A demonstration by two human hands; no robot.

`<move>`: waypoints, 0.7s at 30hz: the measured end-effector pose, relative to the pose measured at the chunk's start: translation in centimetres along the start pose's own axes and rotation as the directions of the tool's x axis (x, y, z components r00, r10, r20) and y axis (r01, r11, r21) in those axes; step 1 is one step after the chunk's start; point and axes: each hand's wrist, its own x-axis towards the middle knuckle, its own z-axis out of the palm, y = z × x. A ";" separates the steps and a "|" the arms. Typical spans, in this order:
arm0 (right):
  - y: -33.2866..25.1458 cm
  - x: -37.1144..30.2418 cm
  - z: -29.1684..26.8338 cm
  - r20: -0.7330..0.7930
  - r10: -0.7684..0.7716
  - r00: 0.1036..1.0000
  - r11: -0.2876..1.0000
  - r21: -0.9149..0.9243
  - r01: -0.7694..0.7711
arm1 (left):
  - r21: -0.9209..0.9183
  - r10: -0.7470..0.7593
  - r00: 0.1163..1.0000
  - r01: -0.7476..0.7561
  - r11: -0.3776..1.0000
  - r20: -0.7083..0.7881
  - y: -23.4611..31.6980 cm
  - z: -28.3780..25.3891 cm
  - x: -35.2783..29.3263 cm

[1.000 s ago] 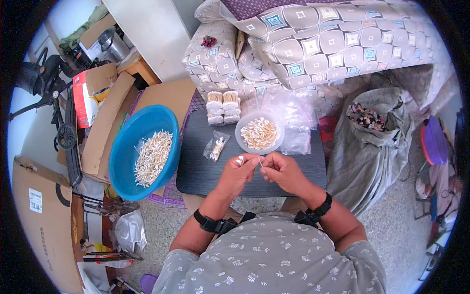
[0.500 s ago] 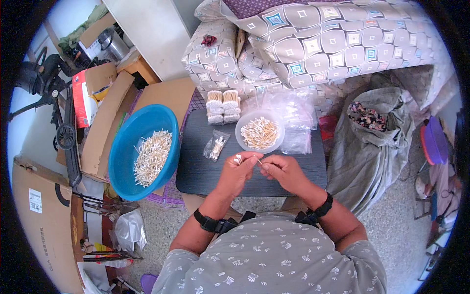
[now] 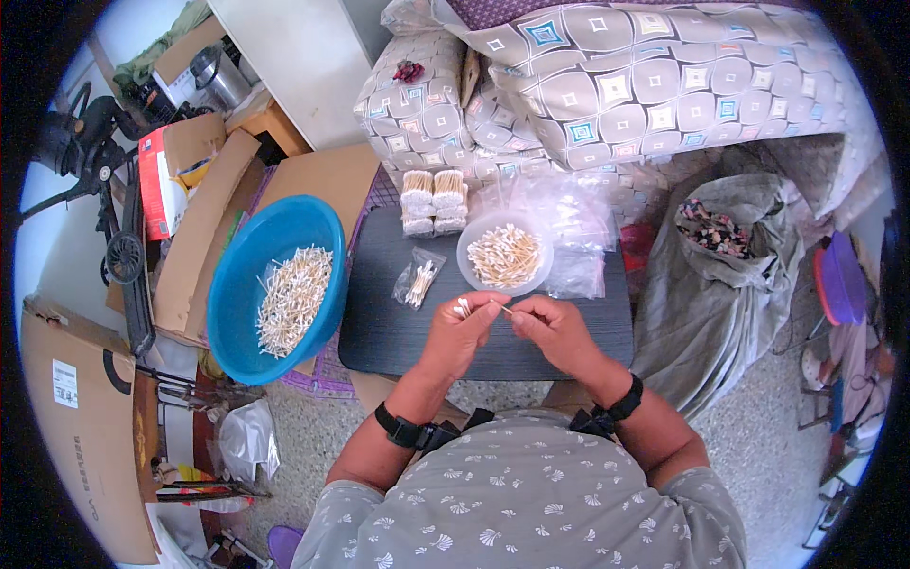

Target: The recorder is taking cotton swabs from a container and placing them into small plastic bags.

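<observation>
Over the near part of a dark table (image 3: 389, 337), my left hand (image 3: 457, 337) is closed on a few cotton swabs (image 3: 462, 308), their white tips poking out past the fingers. My right hand (image 3: 557, 332) pinches the end of a thin swab stick (image 3: 500, 307) that spans the gap between both hands. Just beyond them stands a translucent white bowl (image 3: 544, 273) with a heap of loose swabs (image 3: 502, 254). To its left lies a small clear bag (image 3: 419, 278) with several swabs inside. Bundled swabs (image 3: 433, 202) are stacked at the table's far left.
Flat clear plastic bags (image 3: 580, 237) lie right of the bowl. A large blue basin (image 3: 223, 322) of loose swabs stands left of the table, beside cardboard boxes (image 3: 85, 417). A grey cloth sack (image 3: 720, 313) is at the right, and a patterned sofa (image 3: 645, 95) behind.
My right hand has shifted very slightly, with its fingers still on the stick. My left hand keeps its hold. The whole view has tilted a little.
</observation>
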 end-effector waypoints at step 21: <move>-0.9 0.8 -0.6 -0.010 -0.250 0.968 0.960 -0.131 0.246 | 0.111 -0.108 0.991 0.100 0.989 0.073 -1.7 -0.2 0.3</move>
